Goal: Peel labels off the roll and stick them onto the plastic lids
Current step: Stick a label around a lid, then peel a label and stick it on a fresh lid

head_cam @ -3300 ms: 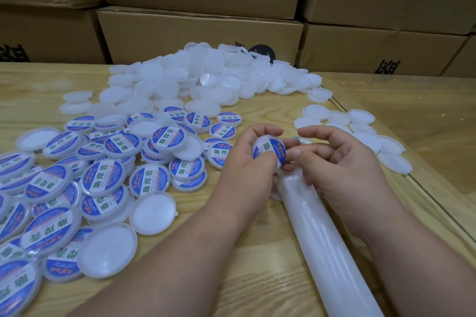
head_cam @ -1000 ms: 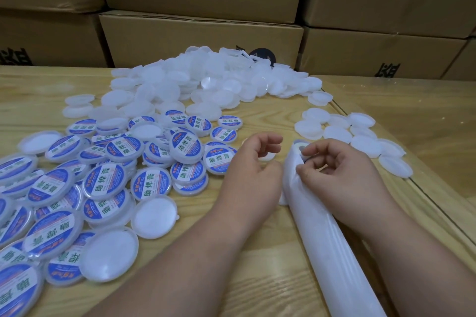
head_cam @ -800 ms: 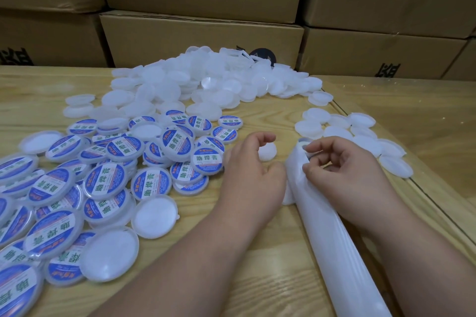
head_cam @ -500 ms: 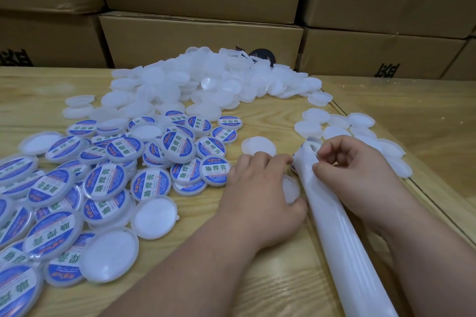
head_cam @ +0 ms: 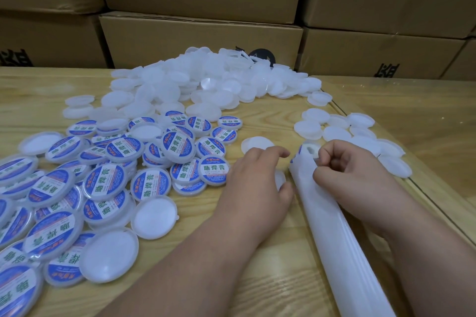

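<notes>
Pinching smooth white roll, right grip curled | left grip flat, covering round lid

Stacked cardboard boxes behind wooden table

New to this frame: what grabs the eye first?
The spread of blue-labelled lids at left, with a heap of bare white lids behind it against stacked cardboard boxes. Near the middle, the right hand picks at the top end of the long white label roll.
</notes>
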Demonstrator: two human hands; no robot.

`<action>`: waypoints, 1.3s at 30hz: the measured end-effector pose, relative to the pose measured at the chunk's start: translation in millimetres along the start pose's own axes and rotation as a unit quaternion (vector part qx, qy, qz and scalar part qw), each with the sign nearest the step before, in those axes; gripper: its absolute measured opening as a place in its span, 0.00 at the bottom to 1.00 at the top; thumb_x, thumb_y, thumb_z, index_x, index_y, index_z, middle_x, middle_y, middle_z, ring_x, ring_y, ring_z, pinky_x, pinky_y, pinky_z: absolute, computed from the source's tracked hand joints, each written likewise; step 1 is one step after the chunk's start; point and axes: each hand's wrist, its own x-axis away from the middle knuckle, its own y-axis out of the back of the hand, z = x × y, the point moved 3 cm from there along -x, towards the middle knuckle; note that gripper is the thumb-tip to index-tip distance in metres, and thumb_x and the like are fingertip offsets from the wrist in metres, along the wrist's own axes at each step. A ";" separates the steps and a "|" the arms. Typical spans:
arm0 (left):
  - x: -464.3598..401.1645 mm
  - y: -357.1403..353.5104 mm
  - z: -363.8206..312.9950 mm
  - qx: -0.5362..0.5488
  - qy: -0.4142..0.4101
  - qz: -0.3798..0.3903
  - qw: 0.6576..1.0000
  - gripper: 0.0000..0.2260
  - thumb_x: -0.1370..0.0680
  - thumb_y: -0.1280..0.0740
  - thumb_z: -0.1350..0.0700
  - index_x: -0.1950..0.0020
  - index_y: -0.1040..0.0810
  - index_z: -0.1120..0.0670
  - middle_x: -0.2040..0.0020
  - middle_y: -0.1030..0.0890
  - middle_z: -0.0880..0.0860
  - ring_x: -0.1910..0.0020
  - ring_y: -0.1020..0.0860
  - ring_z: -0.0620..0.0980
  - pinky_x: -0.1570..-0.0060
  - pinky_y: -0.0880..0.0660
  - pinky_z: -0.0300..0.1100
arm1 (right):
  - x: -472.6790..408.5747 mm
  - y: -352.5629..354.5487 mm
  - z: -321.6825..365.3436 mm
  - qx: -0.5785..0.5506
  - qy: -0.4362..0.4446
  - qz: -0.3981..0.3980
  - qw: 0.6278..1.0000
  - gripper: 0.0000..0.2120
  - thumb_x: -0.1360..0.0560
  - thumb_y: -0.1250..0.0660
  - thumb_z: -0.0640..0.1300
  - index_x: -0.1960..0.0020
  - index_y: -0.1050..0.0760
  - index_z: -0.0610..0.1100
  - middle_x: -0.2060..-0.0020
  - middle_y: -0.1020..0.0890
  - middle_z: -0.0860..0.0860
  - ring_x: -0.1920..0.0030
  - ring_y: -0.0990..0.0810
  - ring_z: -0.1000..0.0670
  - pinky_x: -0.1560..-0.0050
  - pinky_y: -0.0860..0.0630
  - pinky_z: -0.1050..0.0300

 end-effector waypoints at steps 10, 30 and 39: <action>-0.1 6.7 -5.3 0.121 -0.017 0.005 0.992 0.14 0.21 0.40 0.55 0.41 0.28 0.37 0.62 0.22 0.43 0.63 0.25 0.43 0.61 0.25 0.45 | 3.8 -2.6 4.6 0.031 0.020 -0.028 0.999 0.12 0.27 0.36 0.44 0.61 0.16 0.55 0.77 0.25 0.58 0.75 0.30 0.56 0.67 0.33 0.59; 8.8 4.9 -20.7 0.153 -0.147 0.124 0.969 0.09 0.28 0.39 0.58 0.58 0.26 0.42 0.59 0.25 0.40 0.55 0.26 0.40 0.54 0.28 0.39 | -1.0 -7.7 -7.2 0.020 -0.068 0.007 0.997 0.17 0.27 0.35 0.39 0.50 0.14 0.57 0.70 0.16 0.56 0.69 0.21 0.60 0.59 0.25 0.61; 11.5 3.5 -22.6 0.178 -0.165 0.152 0.958 0.08 0.28 0.37 0.59 0.58 0.21 0.48 0.58 0.21 0.44 0.55 0.23 0.42 0.51 0.25 0.45 | -1.9 -5.0 -8.6 0.011 -0.072 -0.002 0.997 0.17 0.36 0.41 0.46 0.55 0.16 0.56 0.76 0.24 0.53 0.74 0.27 0.55 0.65 0.29 0.56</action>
